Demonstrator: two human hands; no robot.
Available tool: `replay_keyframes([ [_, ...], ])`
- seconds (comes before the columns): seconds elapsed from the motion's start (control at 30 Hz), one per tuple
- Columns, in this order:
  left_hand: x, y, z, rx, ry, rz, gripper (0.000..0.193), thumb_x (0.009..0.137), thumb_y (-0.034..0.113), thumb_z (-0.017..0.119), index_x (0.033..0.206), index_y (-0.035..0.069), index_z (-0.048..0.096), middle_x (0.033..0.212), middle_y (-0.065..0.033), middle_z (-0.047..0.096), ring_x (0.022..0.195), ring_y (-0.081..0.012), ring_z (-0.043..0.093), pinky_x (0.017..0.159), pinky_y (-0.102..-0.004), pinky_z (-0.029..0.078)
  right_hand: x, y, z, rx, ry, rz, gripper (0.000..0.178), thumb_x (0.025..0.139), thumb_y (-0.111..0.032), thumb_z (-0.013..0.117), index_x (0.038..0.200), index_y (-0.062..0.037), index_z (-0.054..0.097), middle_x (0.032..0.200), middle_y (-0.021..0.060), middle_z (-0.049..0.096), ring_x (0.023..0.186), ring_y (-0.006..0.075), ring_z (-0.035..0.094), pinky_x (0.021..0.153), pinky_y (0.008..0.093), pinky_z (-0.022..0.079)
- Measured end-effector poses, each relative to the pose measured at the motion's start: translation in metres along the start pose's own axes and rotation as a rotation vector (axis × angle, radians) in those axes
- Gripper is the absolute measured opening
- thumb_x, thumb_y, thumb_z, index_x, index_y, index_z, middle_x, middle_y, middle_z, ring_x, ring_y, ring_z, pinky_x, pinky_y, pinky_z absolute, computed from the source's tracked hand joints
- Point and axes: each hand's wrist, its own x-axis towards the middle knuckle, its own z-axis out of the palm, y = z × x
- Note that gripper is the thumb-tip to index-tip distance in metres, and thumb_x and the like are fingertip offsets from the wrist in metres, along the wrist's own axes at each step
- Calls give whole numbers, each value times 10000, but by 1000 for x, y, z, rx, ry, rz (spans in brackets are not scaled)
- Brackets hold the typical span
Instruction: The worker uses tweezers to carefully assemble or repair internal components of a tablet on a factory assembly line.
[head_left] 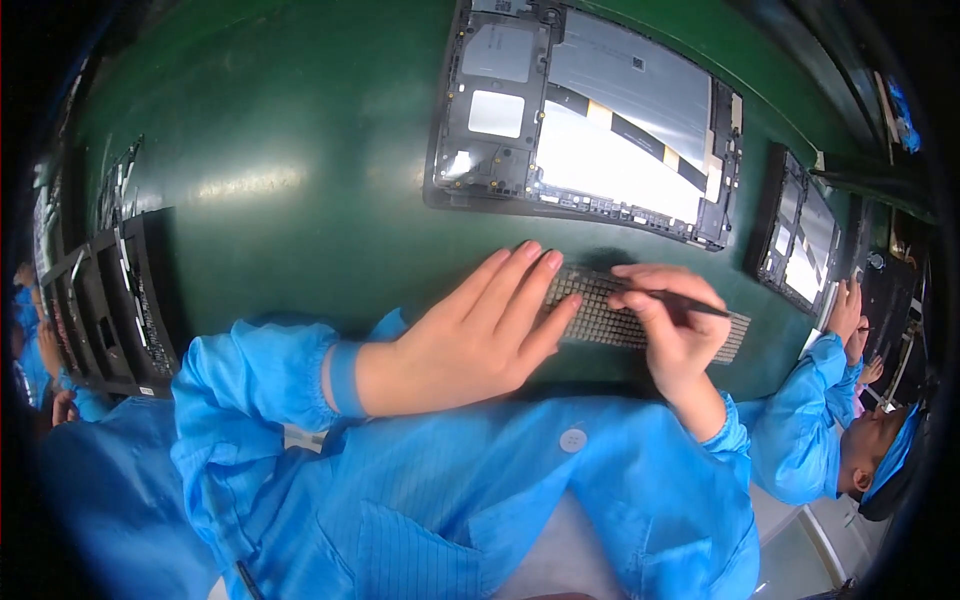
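My left hand [465, 335] lies with its fingers stretched out over the left end of a sheet of small square pads [598, 318], its fingertips on or just above it. Between the thumb and fingers of my right hand [678, 340] is a slim black tool, apparently tweezers [692, 303], slanting back over the hand. Its working tip is hidden by my fingers, above the middle of the sheet. Just beyond lies an opened tablet [625, 115], its inside facing up with silver plates, a black frame and a dark flex strip.
The green work surface [270, 130] lies under everything. Another opened tablet [800, 230] is at the right, near a co-worker's hand [847, 308] and blue sleeve [805, 400]. On the far left stands a black tray [115, 300] with thin strips in it.
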Motion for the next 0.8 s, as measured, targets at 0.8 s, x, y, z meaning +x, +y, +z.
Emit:
replay_keyframes([
  [0.8,-3,1,2,20,13,-13,394,869,297,513,1228,147,577,1258,-171,539,1138,-337,528,952,-400,465,16,-11,-11,88,54,-16,186,797,95,636,973,59,589,1005,214,639,861,227,652,767,309,546],
])
